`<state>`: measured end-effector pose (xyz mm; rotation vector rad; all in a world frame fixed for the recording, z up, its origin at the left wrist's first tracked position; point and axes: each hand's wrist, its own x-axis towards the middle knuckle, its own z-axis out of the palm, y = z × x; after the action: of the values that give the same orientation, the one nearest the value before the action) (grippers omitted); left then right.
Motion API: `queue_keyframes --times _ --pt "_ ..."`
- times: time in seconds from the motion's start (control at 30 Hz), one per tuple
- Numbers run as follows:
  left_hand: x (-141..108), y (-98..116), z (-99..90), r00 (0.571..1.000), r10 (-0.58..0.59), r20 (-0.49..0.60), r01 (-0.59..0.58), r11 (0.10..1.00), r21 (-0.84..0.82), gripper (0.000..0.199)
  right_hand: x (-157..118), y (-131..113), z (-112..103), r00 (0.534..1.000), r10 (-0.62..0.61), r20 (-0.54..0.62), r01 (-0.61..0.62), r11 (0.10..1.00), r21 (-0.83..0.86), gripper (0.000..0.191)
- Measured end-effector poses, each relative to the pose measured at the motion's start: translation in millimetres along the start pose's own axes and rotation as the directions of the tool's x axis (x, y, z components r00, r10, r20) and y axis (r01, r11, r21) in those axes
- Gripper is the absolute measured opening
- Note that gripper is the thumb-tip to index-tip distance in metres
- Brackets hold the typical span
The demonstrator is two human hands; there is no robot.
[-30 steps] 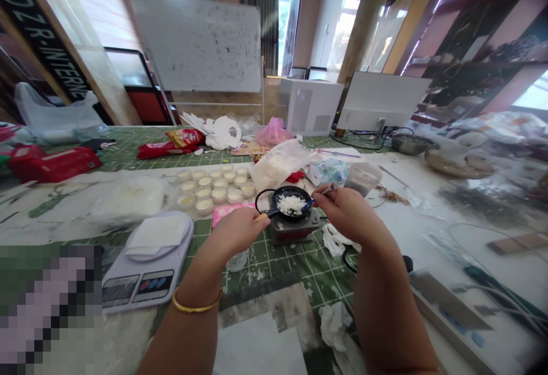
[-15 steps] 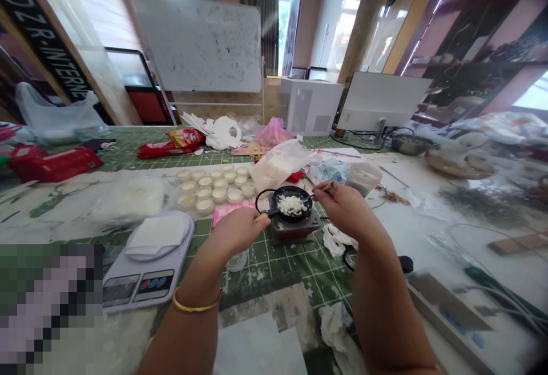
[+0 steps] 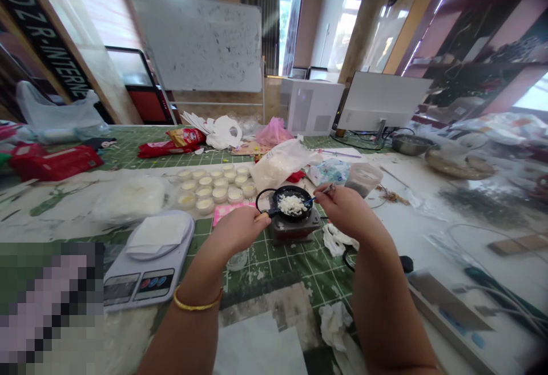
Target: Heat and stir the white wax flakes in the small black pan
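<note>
A small black pan [image 3: 309,213] rests on a little dark burner [image 3: 295,231] and holds white chunks [image 3: 291,204]. My left hand [image 3: 240,229] is closed around the pan's handle [image 3: 266,214], at the pan's left. From the right, my right hand [image 3: 342,206] grips a thin blue tool [image 3: 311,199], whose tip reaches among the chunks at the pan's right side. Behind and left of the pan stand several small round cups [image 3: 220,194] with pale filling. A pink sheet [image 3: 222,210] lies partly behind my left hand.
At the left is a kitchen scale [image 3: 171,266] bearing white sheets. A clear bag [image 3: 280,164] stands behind the pan. Crumpled tissue [image 3: 334,240] lies beside the burner, and a small clear cup [image 3: 237,259] sits in front. At the right is a power strip [image 3: 454,323].
My right hand and the blue tool have shifted very slightly to the right. My left hand still holds the pan in the same place.
</note>
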<state>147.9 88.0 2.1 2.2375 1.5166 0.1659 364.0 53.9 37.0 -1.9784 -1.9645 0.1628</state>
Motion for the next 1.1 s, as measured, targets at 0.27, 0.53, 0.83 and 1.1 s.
queue_keyframes --times 0.27,0.53,0.83,1.1 --pt "0 -1 0.6 1.000 0.004 -0.004 -0.004 1.000 0.008 0.043 2 0 3 0.999 -0.039 -0.006 0.039 0.994 0.097 0.032" --pt "1 -1 1.5 1.000 0.012 -0.012 -0.012 1.000 0.007 0.043 -3 -9 9 0.987 -0.158 -0.041 0.163 0.953 0.254 0.029" --pt "1 0 1.0 1.000 0.005 -0.006 -0.005 1.000 -0.008 0.041 -2 -10 11 0.981 -0.195 0.005 0.189 0.956 0.225 0.028" --pt "1 -1 1.7 1.000 -0.004 -0.002 0.004 1.000 0.005 0.042 -3 -8 8 0.989 -0.141 -0.036 0.146 0.961 0.234 0.032"
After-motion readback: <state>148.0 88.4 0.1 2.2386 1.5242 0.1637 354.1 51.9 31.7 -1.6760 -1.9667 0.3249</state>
